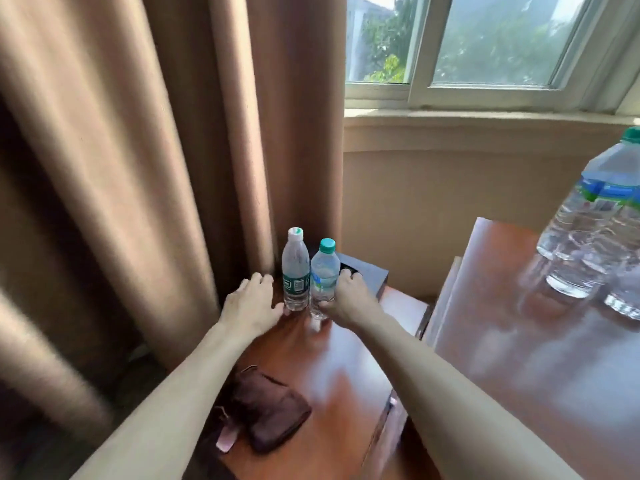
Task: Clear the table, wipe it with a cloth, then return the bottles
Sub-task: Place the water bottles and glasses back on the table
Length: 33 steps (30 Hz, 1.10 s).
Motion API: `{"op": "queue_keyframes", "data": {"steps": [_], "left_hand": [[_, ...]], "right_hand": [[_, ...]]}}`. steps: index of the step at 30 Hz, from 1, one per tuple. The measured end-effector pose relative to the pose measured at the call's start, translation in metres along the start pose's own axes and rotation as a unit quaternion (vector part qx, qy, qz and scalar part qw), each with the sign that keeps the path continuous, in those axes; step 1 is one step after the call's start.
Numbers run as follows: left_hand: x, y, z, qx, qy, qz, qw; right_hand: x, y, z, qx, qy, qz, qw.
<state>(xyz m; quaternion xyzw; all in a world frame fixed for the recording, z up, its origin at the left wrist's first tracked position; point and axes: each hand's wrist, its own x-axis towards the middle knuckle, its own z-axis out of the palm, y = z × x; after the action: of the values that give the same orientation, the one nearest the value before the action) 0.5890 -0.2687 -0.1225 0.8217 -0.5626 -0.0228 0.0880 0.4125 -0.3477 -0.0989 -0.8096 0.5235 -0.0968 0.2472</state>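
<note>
Wood: we reach across the low reddish surface by the curtain, where two small bottles stand upright at the far corner, touching or nearly so
Progress: we judge this either the clearing or the return stage; we cannot tell which, nor whether wiping is done, since the frame is blurred
Left to do: if clearing, both bottles must go and the cloth come into use; if returning, little remains
Left hand: fingers spread and relaxed beside the white-capped bottle, thumb at or near its base, not gripping
Right hand: wrapped round the lower part of the green-capped bottle, thumb across its front
Bottles: clear plastic, labelled; the white-capped one is taller with a dark green label, the other has a pale blue-green label
Cloth: dark brown, folded, lying near the front edge of the surface, well apart from the bottles
Elsewhere: larger clear bottles stand on a higher glossy table at right; a dark box sits behind our right hand
</note>
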Motion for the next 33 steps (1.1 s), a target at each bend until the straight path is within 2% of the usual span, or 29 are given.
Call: {"op": "queue_keyframes", "data": {"steps": [3,7,9,13,17,21,25,29,33], "left_hand": [[0.049,0.001,0.037,-0.117,0.046,-0.034,0.991],[0.094,0.008,0.084,-0.333,0.075,-0.061,0.938],[0.098,0.010,0.099,-0.358,0.079,-0.067,0.928],[0.081,0.017,0.088,-0.356,0.108,-0.075,0.925],[0.047,0.033,0.029,-0.328,0.145,-0.049,0.932],[0.015,0.072,-0.069,-0.293,0.191,0.043,0.936],[-0.014,0.132,-0.152,-0.286,0.217,0.127,0.925],[-0.047,0.200,-0.201,-0.295,0.192,0.180,0.918],[-0.082,0.268,-0.203,-0.342,0.141,0.212,0.905]], "right_hand": [[0.050,-0.006,0.034,0.115,0.056,0.090,0.988],[0.081,0.003,0.064,0.210,0.139,0.139,0.958],[0.083,0.007,0.069,0.230,0.151,0.143,0.951],[0.072,0.005,0.055,0.249,0.158,0.152,0.943],[0.048,-0.008,-0.011,0.260,0.181,0.149,0.937],[0.004,-0.016,-0.113,0.255,0.217,0.085,0.939],[-0.061,-0.008,-0.209,0.213,0.250,0.038,0.944],[-0.133,0.017,-0.281,0.188,0.295,0.025,0.937],[-0.199,0.060,-0.315,0.189,0.326,0.009,0.926]]}}
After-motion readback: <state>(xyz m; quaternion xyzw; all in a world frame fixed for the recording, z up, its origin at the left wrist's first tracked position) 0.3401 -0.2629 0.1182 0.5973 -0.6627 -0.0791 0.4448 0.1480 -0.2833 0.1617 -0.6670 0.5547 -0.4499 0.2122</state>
